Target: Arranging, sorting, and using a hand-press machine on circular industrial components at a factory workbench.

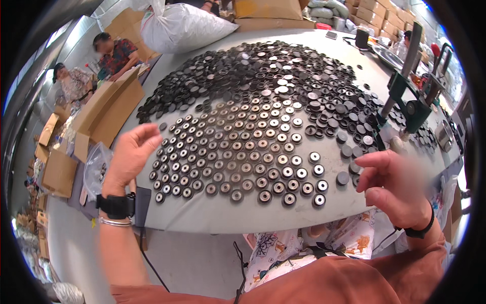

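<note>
My left hand [132, 154] hovers at the left edge of the table with its fingers loosely bent and nothing visible between them. A dark round cap [162, 126] lies close to its fingertips. My right hand [392, 185] is raised at the right, partly smeared, index finger and thumb apart. Below its fingers, a few dark discs [342, 178] lie on the grey tabletop [243, 215]. Between my hands spread rows of dark round pieces with shiny metal centres and a middle hole [246, 168]. Behind them rises a broad heap of loose black and grey caps [217, 76].
A hand press [405, 96] with a long lever stands at the right. At the left are an open cardboard box [109, 109] and a clear plastic bag [96, 169]. A stuffed white sack [185, 28] sits at the back. Two people [119, 55] work beyond the left side.
</note>
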{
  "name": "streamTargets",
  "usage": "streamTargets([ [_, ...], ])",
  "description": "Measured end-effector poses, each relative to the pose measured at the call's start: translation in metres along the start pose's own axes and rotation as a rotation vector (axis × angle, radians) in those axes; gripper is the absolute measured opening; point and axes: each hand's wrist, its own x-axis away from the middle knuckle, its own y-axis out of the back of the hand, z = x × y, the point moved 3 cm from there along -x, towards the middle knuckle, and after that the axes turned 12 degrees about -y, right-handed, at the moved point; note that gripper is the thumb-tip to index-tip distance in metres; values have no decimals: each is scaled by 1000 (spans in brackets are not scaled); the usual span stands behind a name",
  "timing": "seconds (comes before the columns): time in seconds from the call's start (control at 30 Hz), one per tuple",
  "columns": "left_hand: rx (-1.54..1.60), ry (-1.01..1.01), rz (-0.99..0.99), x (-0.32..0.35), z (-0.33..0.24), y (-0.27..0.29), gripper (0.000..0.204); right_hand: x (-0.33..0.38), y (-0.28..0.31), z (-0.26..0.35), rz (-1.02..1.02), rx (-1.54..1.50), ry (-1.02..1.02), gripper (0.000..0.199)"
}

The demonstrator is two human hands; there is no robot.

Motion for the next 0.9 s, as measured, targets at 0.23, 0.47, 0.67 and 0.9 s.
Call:
streamTargets([
  [0.23,-209,308,45,50,96,-5,49,1,-8,-46,91,20,-213,24],
  [0.47,-508,365,-84,51,150,22,63,1,-18,-55,101,193,-211,22],
  [0.67,-1050,560,-508,90,219,91,58,-2,-21,-57,41,221,-192,21],
  [0.9,-1022,550,-460,125,280,117,41,-4,-22,-54,67,258,-186,20],
])
